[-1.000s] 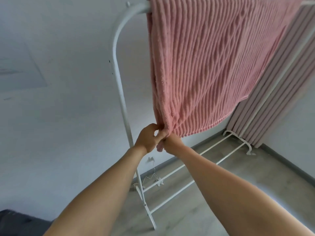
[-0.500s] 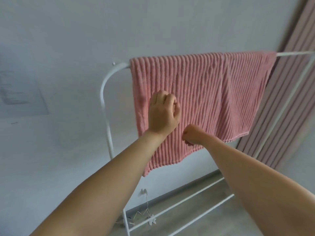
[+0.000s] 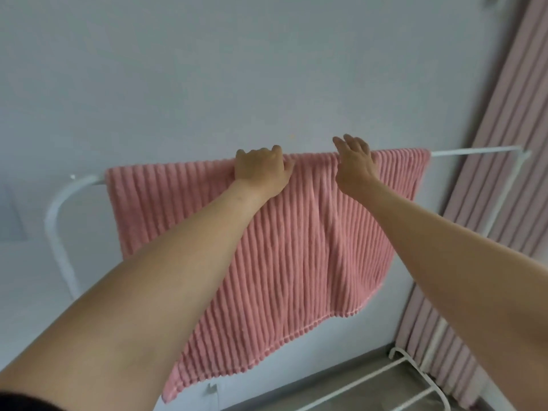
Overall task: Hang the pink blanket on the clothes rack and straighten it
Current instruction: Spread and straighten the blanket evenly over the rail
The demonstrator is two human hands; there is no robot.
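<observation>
The pink ribbed blanket (image 3: 296,247) hangs over the top bar of the white clothes rack (image 3: 56,221), its lower edge slanting down to the left. My left hand (image 3: 261,170) lies on the blanket at the top bar with its fingers curled over the fold. My right hand (image 3: 354,163) is at the top bar a little to the right, fingers spread and partly behind the blanket's top edge. Both forearms reach up from the bottom of the view and hide part of the blanket's left and right sides.
A plain pale wall (image 3: 237,69) stands behind the rack. Pink striped curtains (image 3: 504,143) hang at the right. The rack's white base rails (image 3: 409,375) rest on a grey floor at the lower right. The bare right part of the top bar (image 3: 474,151) reaches toward the curtains.
Both hands let go of the blanket's lower corner, rose as loose fists, and now rest at the top bar. The view has tilted upward.
</observation>
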